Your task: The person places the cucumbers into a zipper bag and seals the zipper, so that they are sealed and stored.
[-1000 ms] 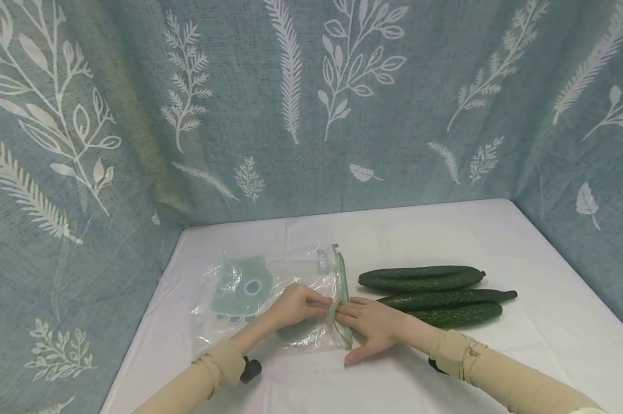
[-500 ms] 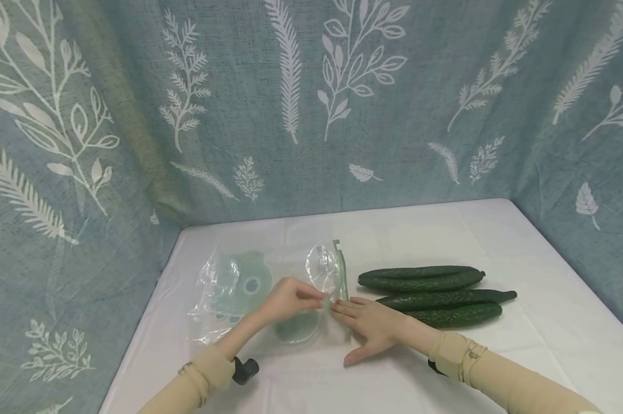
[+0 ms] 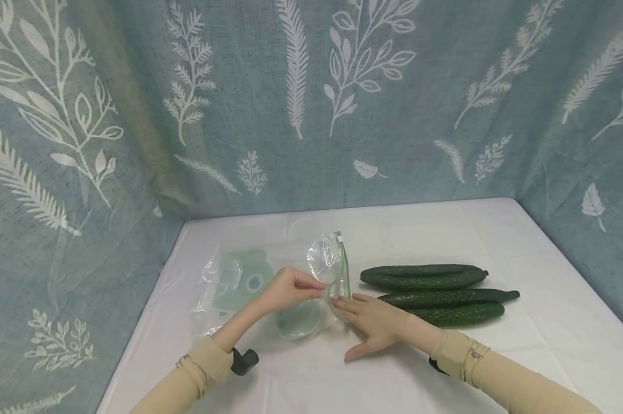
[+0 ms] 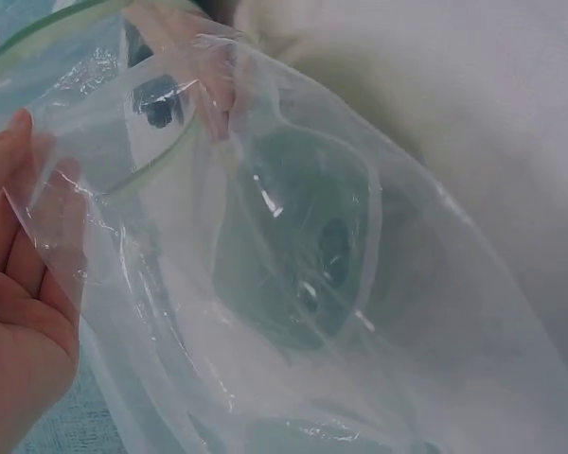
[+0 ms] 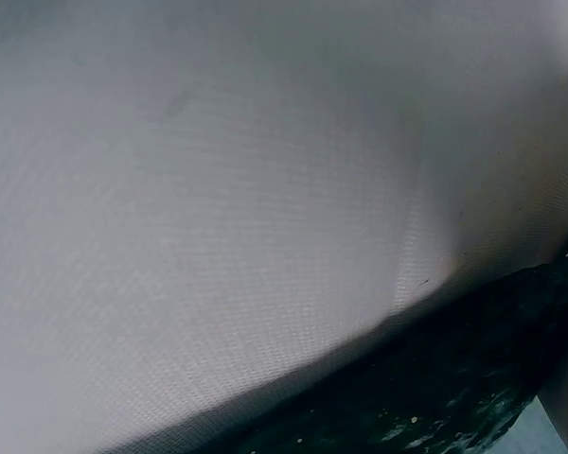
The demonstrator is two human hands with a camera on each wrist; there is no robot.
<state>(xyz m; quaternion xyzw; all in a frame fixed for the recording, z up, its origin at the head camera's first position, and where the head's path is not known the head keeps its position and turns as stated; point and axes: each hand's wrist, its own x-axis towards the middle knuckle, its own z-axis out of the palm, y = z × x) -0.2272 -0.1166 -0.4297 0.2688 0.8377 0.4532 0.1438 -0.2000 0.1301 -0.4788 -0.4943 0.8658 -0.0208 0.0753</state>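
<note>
The left hand (image 3: 289, 286) had a narrow, pinching grip, thumb against fingers, on the thin, crinkled film of a clear plastic bag (image 3: 285, 259) with a smooth green strip (image 3: 345, 270) along its mouth. At four o'clock from it, the right hand (image 3: 373, 319) had a slack grip clasping nothing, fingers straight, thumb wide, fingertips at the bag's mouth. The bag rested on a white, cloth-covered tabletop (image 3: 446, 230), its glossy film bearing a pale green figure (image 3: 239, 282) at nine o'clock from the left hand and a rounded green patch (image 3: 298, 319) at six. At three o'clock from the bag lay long, bumpy-skinned, dark green cucumbers (image 3: 446, 298). At twelve hung a woven grey-blue curtain (image 3: 260, 103) patterned with white leaves.
</note>
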